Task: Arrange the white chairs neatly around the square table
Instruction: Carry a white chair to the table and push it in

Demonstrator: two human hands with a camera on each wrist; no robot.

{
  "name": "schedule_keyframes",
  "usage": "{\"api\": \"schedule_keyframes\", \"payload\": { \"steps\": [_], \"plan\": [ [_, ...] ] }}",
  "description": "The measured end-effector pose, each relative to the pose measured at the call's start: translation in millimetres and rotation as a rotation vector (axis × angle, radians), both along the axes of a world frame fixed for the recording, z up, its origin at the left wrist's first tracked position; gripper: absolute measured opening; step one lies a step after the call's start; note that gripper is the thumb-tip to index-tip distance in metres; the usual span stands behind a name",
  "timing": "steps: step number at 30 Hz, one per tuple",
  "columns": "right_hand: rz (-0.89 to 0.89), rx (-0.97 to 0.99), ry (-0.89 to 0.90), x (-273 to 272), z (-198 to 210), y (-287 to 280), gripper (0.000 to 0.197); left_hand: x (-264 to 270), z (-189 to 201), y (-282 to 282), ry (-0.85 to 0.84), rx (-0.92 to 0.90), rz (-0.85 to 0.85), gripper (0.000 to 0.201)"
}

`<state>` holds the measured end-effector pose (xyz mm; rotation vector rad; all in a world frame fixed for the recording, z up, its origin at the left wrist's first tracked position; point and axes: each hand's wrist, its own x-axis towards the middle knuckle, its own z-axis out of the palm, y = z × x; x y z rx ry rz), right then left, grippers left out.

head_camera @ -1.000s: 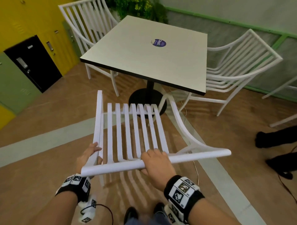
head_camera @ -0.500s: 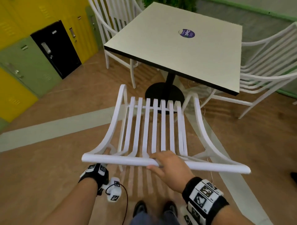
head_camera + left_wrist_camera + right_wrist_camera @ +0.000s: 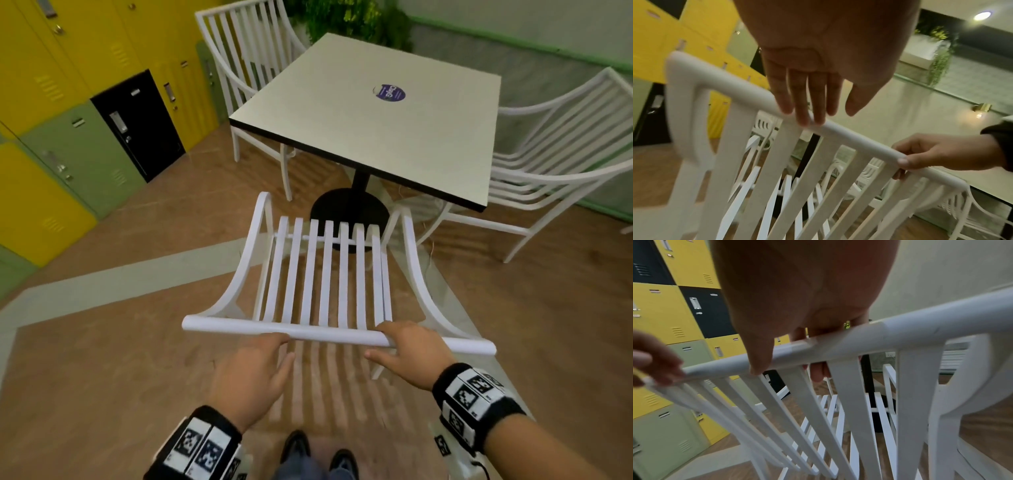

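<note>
A white slatted chair point(image 3: 325, 274) stands in front of me, its seat facing the square table point(image 3: 342, 120). My right hand point(image 3: 400, 346) grips the chair's top rail point(image 3: 325, 334) right of centre, thumb in front and fingers curled behind it point(image 3: 818, 373). My left hand point(image 3: 263, 356) lies with straight fingers, whose tips point(image 3: 807, 120) touch the rail left of centre. A second white chair point(image 3: 246, 51) stands at the table's far left side and a third point(image 3: 548, 164) at its right side.
Yellow, green and black lockers point(image 3: 68, 137) line the left wall. A plant point(image 3: 352, 17) stands behind the table. The table's black round base point(image 3: 349, 209) sits just beyond the near chair's seat. My shoes point(image 3: 294, 448) are right behind the chair on the wooden floor.
The chair has turned to face the table squarely. My left hand left the chair's left side, dropped below the rail, and now touches the top rail. My right hand kept hold.
</note>
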<state>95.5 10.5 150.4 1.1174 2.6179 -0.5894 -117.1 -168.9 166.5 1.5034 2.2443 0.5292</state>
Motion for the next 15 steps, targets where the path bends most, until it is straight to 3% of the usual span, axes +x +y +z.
{"api": "schedule_keyframes", "payload": {
  "steps": [3, 7, 9, 12, 15],
  "plan": [
    [0.065, -0.003, -0.045, 0.4, 1.0, 9.9, 0.046, -1.8, 3.8, 20.2, 0.130, 0.056, -0.127, 0.038],
    [0.139, -0.010, -0.066, -6.8, -8.4, 20.5, 0.062, -4.1, -15.7, 67.0, 0.343, -0.226, -0.336, 0.064],
    [0.181, -0.021, -0.084, -15.3, -14.5, 20.3, 0.054, -2.2, -24.2, 85.5, 0.374, -0.360, -0.347, 0.055],
    [0.208, 0.043, -0.122, -21.7, -24.5, 20.1, 0.034, -1.3, -29.7, 98.0, 0.422, -0.494, -0.350, 0.025],
    [0.219, 0.085, -0.144, -20.8, -26.0, 19.0, 0.034, -6.5, -32.1, 99.5, 0.405, -0.518, -0.385, 0.017]
  ]
}}
